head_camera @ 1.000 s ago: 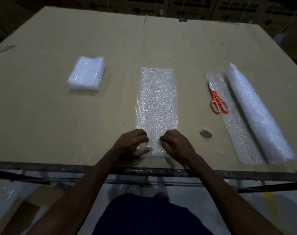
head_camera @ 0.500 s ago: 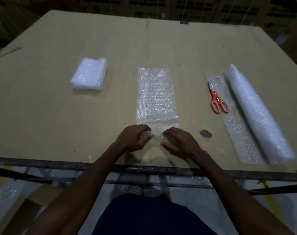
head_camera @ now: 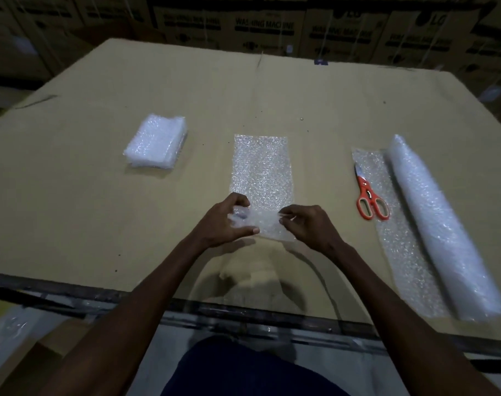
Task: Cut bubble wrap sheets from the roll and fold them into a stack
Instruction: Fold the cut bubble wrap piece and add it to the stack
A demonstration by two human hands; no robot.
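1. Both hands pinch the near end of the cut sheet (head_camera: 262,170), lifted off the bench (head_camera: 72,210): left hand (head_camera: 225,224) fingers curled on its left corner, right hand (head_camera: 310,227) fingers clamped on the right corner.
2. Risk: uneven pull could skew the fold, or the slick film could slip free.
3. Left of the sheet sits the folded stack (head_camera: 156,142); right of it, scissors (head_camera: 369,195) and the roll (head_camera: 443,227).
4. Cardboard-covered bench; dim room, printed cartons (head_camera: 272,27) behind.

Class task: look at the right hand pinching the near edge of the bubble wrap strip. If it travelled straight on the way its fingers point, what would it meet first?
The right hand points leftward across the lifted sheet edge, so it would probably first meet the left hand; depth is uncertain.
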